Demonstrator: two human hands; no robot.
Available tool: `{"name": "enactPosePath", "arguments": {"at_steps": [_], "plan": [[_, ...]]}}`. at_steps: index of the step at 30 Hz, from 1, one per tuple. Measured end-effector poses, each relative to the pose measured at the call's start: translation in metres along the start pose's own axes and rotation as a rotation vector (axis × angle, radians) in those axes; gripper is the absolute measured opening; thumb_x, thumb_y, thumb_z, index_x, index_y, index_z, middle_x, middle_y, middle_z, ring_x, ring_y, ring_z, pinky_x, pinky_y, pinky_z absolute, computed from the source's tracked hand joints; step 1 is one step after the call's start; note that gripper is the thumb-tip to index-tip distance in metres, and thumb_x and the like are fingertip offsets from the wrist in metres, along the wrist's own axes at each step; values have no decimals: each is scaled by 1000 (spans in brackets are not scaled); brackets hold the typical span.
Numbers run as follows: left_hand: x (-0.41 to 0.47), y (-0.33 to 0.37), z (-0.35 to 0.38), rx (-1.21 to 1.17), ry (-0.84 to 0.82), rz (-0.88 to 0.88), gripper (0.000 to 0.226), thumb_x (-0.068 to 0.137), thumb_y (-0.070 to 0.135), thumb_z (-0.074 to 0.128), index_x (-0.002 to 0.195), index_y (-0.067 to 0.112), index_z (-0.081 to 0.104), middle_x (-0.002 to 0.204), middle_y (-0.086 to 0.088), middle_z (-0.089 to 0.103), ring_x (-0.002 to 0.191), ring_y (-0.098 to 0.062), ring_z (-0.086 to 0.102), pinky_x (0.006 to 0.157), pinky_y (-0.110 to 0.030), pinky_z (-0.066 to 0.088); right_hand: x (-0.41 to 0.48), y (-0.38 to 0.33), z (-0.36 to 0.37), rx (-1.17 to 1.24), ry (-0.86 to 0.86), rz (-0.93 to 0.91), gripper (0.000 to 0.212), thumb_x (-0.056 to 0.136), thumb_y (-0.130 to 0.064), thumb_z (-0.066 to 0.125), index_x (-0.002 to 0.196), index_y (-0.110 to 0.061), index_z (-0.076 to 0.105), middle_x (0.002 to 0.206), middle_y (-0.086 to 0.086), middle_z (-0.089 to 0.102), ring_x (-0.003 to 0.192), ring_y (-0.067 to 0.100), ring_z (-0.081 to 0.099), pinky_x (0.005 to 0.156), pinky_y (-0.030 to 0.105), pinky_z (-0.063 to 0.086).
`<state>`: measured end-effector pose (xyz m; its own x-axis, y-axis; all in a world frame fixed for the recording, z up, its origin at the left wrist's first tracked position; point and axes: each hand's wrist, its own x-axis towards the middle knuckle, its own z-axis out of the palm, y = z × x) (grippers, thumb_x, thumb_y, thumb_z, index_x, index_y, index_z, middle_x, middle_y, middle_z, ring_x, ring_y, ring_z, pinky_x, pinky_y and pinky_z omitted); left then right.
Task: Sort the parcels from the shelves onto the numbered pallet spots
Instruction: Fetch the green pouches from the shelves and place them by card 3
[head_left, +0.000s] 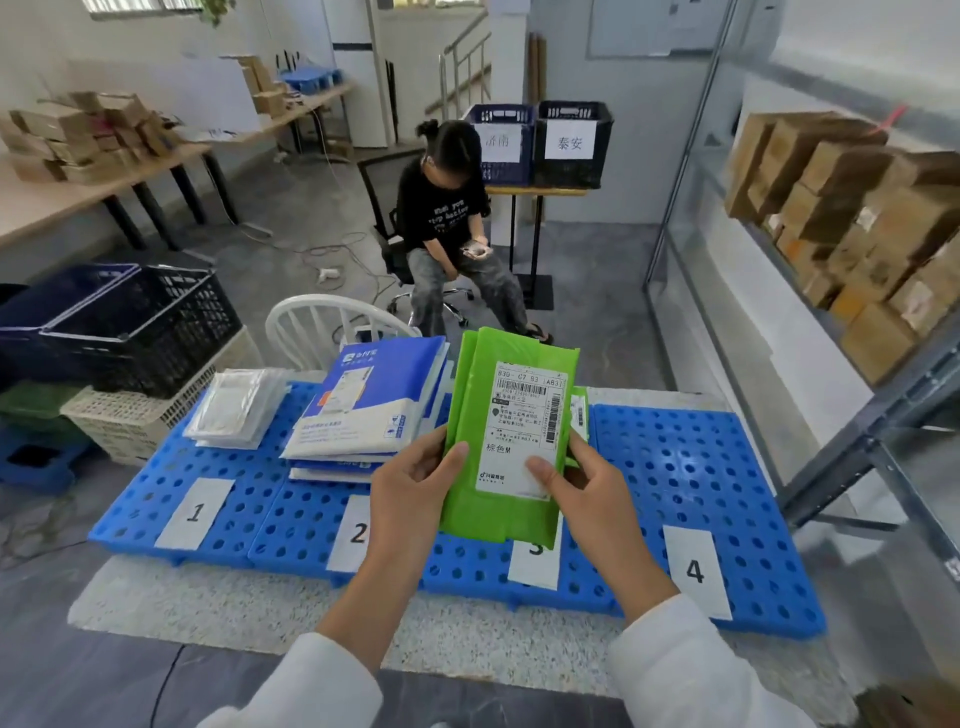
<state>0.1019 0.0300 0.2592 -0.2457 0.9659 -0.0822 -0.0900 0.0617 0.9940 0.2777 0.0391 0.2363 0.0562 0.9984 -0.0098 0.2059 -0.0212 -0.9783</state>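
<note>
— pinching with thumbs (540, 470) in front, fingers wrapped round the edges: left hand (415, 488), right hand (589, 499), gripping the lower half.
— held upright over spot 3 (535, 566) of the blue pallet (691, 467): green parcel (498, 415), label toward camera; blue parcels (374, 395) stacked at spot 2 (356, 535).
</note>
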Motion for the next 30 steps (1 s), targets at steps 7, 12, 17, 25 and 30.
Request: {"name": "enactPosePath", "arguments": {"at_steps": [7, 12, 17, 25, 30], "plan": [[73, 1, -4, -5, -7, -26, 29, 89, 23, 67, 118, 19, 69, 94, 13, 75, 82, 4, 69, 65, -12, 53, 56, -21, 20, -44, 27, 13, 49, 89, -37, 67, 136, -32, 54, 119, -20, 66, 104, -4, 63, 87, 20, 54], [125, -3, -11, 38, -15, -23, 31, 94, 24, 61, 124, 17, 65, 108, 16, 69, 96, 6, 61, 78, -16, 49, 95, -30, 40, -104, 71, 13, 43, 89, -40, 66, 131, -39, 55, 116, -25, 66, 106, -7, 61, 87, 13, 50], [161, -13, -13, 51, -102, -53, 30, 92, 22, 63, 123, 21, 66, 95, 23, 68, 95, 2, 64, 78, -17, 50, 117, -25, 52, -127, 114, 65, 43, 89, -38, 66, 131, -38, 55, 116, -21, 67, 100, -9, 62, 83, 14, 53], [201, -27, 24, 18, -208, -123, 33, 87, 22, 69, 120, 15, 68, 106, 10, 73, 98, -1, 67, 94, -28, 53, 146, -13, 23, -176, 196, 175, 48, 89, -41, 65, 134, -33, 55, 121, -19, 65, 108, -3, 60, 95, 27, 52], [221, -36, 55, 87, -281, -137, 28, 88, 19, 69, 116, 15, 70, 100, 7, 74, 91, -2, 69, 83, -19, 55, 175, 2, 0, -190, 211, 236, 33, 95, -29, 60, 128, -28, 57, 117, -16, 66, 107, 4, 62, 91, 30, 53]]}}
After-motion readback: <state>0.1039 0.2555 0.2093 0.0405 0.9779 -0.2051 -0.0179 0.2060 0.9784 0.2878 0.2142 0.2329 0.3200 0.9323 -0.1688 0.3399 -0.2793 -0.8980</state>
